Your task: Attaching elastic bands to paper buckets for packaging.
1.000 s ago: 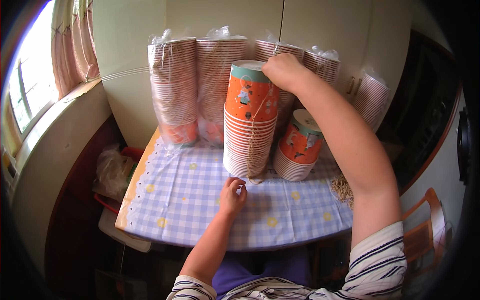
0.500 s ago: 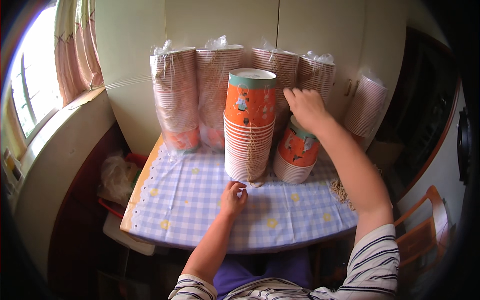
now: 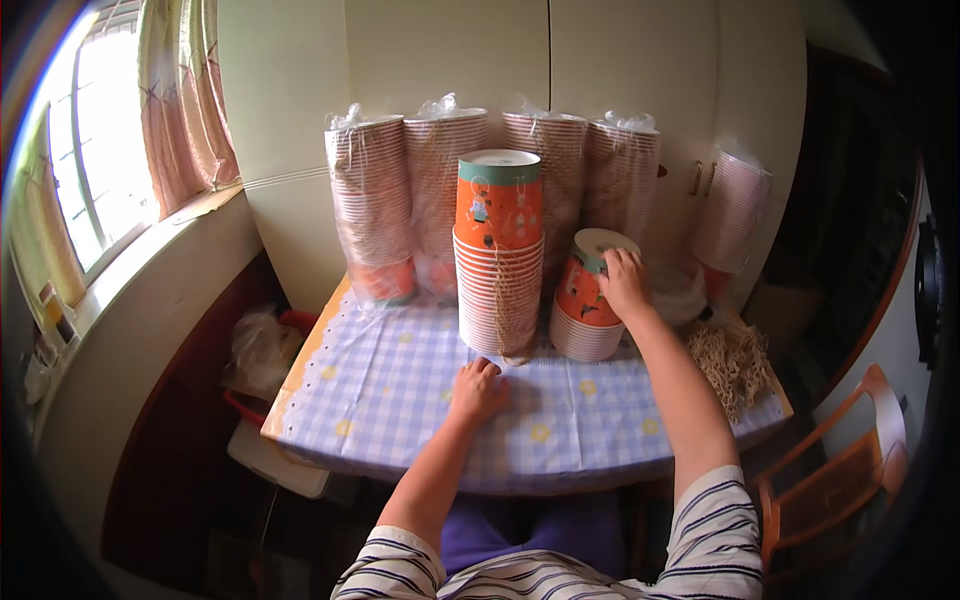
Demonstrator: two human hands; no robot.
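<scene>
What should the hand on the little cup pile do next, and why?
Probably lift the top cup off the short stack of orange paper cups. The right hand rests on that stack's top rim, the tall stack stands just beside it, and the left hand lies on the checked tablecloth near the tall stack's base.

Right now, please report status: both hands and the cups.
Left hand flat on tablecloth before tall cup stack. Right hand gripping short cup stack. Wrapped cup sleeves behind.

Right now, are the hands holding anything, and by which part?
Right hand grips the short cup stack at its top rim. Left hand rests on the tablecloth, holding nothing visible.
</scene>
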